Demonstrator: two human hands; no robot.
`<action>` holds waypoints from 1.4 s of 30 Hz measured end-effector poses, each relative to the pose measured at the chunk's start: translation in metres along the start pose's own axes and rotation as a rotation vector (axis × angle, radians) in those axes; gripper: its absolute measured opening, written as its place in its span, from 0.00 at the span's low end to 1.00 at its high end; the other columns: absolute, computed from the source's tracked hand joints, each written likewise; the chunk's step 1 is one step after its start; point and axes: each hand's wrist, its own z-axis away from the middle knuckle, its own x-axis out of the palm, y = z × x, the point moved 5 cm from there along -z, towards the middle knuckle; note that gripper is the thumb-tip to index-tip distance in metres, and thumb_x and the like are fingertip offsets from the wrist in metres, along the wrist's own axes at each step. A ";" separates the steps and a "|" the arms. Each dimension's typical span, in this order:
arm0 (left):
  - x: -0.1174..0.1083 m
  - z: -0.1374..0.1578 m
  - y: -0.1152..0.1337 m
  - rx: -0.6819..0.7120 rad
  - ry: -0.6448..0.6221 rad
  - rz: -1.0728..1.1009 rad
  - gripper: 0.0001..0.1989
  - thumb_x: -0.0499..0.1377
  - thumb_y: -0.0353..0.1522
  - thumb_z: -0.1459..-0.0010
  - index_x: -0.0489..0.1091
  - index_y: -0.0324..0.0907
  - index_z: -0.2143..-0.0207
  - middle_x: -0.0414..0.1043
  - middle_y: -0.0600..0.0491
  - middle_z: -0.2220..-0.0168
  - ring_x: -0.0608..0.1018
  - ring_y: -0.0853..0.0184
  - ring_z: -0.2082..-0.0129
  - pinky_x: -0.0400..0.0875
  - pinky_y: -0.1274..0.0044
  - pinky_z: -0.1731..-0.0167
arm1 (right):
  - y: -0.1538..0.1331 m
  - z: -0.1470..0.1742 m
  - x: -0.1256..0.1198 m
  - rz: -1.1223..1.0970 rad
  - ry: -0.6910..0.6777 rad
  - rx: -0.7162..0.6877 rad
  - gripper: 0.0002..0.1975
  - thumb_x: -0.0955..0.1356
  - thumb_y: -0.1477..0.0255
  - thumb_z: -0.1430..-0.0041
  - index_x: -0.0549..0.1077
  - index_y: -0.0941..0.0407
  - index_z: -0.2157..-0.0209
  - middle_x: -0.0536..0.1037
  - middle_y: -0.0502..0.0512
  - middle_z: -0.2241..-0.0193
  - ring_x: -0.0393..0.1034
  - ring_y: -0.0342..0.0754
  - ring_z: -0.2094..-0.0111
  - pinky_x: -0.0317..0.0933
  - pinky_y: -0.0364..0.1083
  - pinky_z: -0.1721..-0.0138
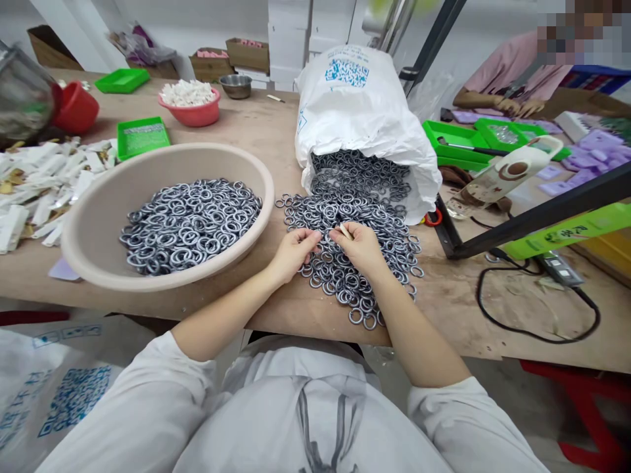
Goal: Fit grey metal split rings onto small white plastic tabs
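Note:
Over a heap of grey metallic rings (340, 276) on the table, my two hands are close together. My left hand (296, 254) is closed in a pinch at the heap's left side; what sits between its fingertips is too small to make out. In my right hand (362, 251), thumb and fingers are closed on a thin pale stick (346, 231), only partly visible. Behind the hands, the rings spill from the mouth of a large white sack (365, 112) lying on its side. To the left stands a wide beige basin (83, 253) with many similar rings inside.
Farther left are white pieces (44, 190), a green tray (142, 148) and a red bowl (210, 115). At right, a black metal frame (542, 213), a cable (478, 302) and a bottle (507, 171) stand near the rings. A co-worker (517, 72) sits beyond them.

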 end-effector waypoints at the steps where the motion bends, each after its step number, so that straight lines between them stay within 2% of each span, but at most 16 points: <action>1: 0.003 0.001 0.000 0.009 -0.023 -0.018 0.14 0.65 0.40 0.49 0.70 0.38 0.71 0.69 0.57 0.79 0.62 0.79 0.87 0.51 0.83 0.86 | 0.001 0.001 0.001 -0.029 0.002 0.005 0.14 0.69 0.60 0.47 0.69 0.56 0.75 0.62 0.44 0.81 0.54 0.41 0.78 0.48 0.43 0.74; 4: 0.007 0.001 -0.002 0.012 -0.048 -0.038 0.15 0.66 0.40 0.51 0.69 0.38 0.72 0.71 0.55 0.78 0.62 0.79 0.86 0.52 0.83 0.86 | 0.002 0.002 0.001 0.031 0.007 0.018 0.15 0.69 0.59 0.46 0.71 0.57 0.75 0.64 0.46 0.81 0.56 0.42 0.78 0.51 0.44 0.73; 7: 0.003 -0.001 -0.003 -0.006 -0.017 -0.004 0.17 0.67 0.42 0.52 0.68 0.38 0.73 0.73 0.55 0.78 0.63 0.79 0.86 0.51 0.83 0.86 | -0.003 0.004 -0.007 0.199 0.126 -0.054 0.12 0.70 0.61 0.46 0.75 0.57 0.70 0.73 0.50 0.75 0.65 0.46 0.71 0.56 0.45 0.67; 8: 0.001 -0.002 -0.004 -0.024 -0.013 0.014 0.18 0.67 0.43 0.53 0.67 0.38 0.74 0.73 0.55 0.77 0.63 0.79 0.87 0.50 0.83 0.86 | -0.005 0.005 -0.008 0.215 0.149 -0.088 0.12 0.70 0.62 0.47 0.76 0.57 0.67 0.76 0.52 0.72 0.67 0.47 0.69 0.58 0.46 0.65; 10: 0.000 -0.003 -0.005 -0.070 -0.026 0.055 0.20 0.68 0.44 0.55 0.67 0.38 0.74 0.73 0.55 0.76 0.63 0.79 0.87 0.47 0.84 0.87 | -0.007 0.007 -0.004 0.148 0.110 -0.128 0.13 0.71 0.61 0.47 0.77 0.57 0.66 0.77 0.53 0.69 0.68 0.48 0.67 0.59 0.46 0.64; 13: 0.001 -0.001 -0.004 -0.099 -0.078 0.133 0.22 0.68 0.47 0.56 0.70 0.38 0.71 0.73 0.54 0.74 0.64 0.79 0.87 0.42 0.83 0.89 | -0.009 0.009 0.009 -0.066 -0.019 -0.112 0.15 0.71 0.59 0.48 0.77 0.57 0.67 0.76 0.51 0.72 0.67 0.45 0.71 0.60 0.45 0.67; 16: 0.005 0.001 0.000 -0.078 -0.124 0.194 0.22 0.67 0.47 0.54 0.71 0.37 0.68 0.73 0.54 0.72 0.64 0.79 0.88 0.41 0.83 0.89 | -0.010 0.012 0.016 -0.193 -0.047 -0.048 0.17 0.70 0.56 0.47 0.75 0.57 0.71 0.72 0.49 0.77 0.62 0.42 0.77 0.57 0.43 0.74; 20: 0.005 0.003 0.003 -0.026 -0.088 0.169 0.21 0.69 0.46 0.57 0.67 0.38 0.74 0.67 0.59 0.78 0.63 0.80 0.88 0.43 0.84 0.89 | -0.014 0.018 0.021 -0.216 -0.031 -0.050 0.22 0.67 0.53 0.42 0.69 0.56 0.78 0.64 0.47 0.82 0.55 0.40 0.80 0.50 0.41 0.79; 23: 0.002 0.005 0.003 -0.009 -0.016 0.121 0.23 0.69 0.47 0.57 0.64 0.40 0.74 0.61 0.62 0.84 0.62 0.79 0.88 0.44 0.84 0.89 | -0.020 0.024 0.024 -0.187 0.026 -0.119 0.24 0.67 0.53 0.42 0.65 0.56 0.81 0.60 0.45 0.83 0.53 0.39 0.80 0.50 0.41 0.78; 26: -0.001 0.005 0.001 -0.005 0.027 0.085 0.24 0.70 0.47 0.58 0.62 0.41 0.73 0.59 0.64 0.85 0.61 0.79 0.88 0.45 0.85 0.89 | -0.020 0.024 0.028 -0.194 0.057 -0.128 0.23 0.67 0.52 0.42 0.65 0.56 0.79 0.60 0.45 0.83 0.55 0.39 0.80 0.50 0.41 0.78; 30: 0.004 0.004 0.001 0.013 -0.064 0.086 0.25 0.68 0.50 0.55 0.62 0.41 0.71 0.65 0.61 0.79 0.63 0.80 0.88 0.47 0.85 0.90 | -0.013 0.019 0.033 -0.322 -0.037 -0.048 0.22 0.66 0.49 0.43 0.68 0.55 0.73 0.67 0.46 0.79 0.60 0.40 0.80 0.55 0.41 0.78; 32: 0.007 0.006 0.002 0.026 -0.111 0.086 0.24 0.65 0.50 0.52 0.62 0.41 0.72 0.65 0.61 0.78 0.63 0.80 0.88 0.47 0.85 0.90 | -0.013 0.017 0.029 -0.310 -0.023 -0.060 0.20 0.68 0.51 0.44 0.69 0.55 0.71 0.69 0.47 0.78 0.61 0.41 0.78 0.57 0.42 0.76; 35: 0.008 0.007 0.001 0.029 -0.142 0.098 0.22 0.64 0.49 0.49 0.62 0.41 0.72 0.64 0.61 0.79 0.63 0.79 0.88 0.49 0.86 0.90 | -0.021 0.018 0.018 -0.165 0.070 -0.199 0.13 0.70 0.60 0.44 0.72 0.55 0.65 0.73 0.49 0.72 0.65 0.44 0.71 0.62 0.44 0.68; 38: 0.011 0.009 -0.003 -0.007 -0.191 0.132 0.22 0.64 0.48 0.49 0.62 0.41 0.71 0.63 0.61 0.79 0.63 0.79 0.88 0.50 0.85 0.89 | -0.033 0.022 0.016 -0.039 0.038 -0.354 0.11 0.68 0.64 0.41 0.74 0.54 0.59 0.75 0.53 0.65 0.68 0.47 0.64 0.63 0.47 0.60; 40: 0.013 0.010 -0.005 -0.031 -0.215 0.163 0.22 0.64 0.49 0.49 0.62 0.41 0.72 0.63 0.60 0.80 0.63 0.79 0.88 0.49 0.85 0.90 | -0.035 0.023 0.016 -0.025 0.029 -0.375 0.10 0.67 0.63 0.40 0.74 0.54 0.62 0.75 0.54 0.66 0.69 0.47 0.64 0.62 0.47 0.60; 42: 0.014 0.010 -0.004 -0.042 -0.235 0.195 0.22 0.64 0.49 0.48 0.61 0.40 0.72 0.62 0.60 0.79 0.62 0.79 0.88 0.47 0.85 0.90 | -0.031 0.022 0.015 -0.051 0.056 -0.322 0.11 0.67 0.61 0.40 0.72 0.55 0.66 0.73 0.52 0.70 0.67 0.46 0.68 0.61 0.45 0.64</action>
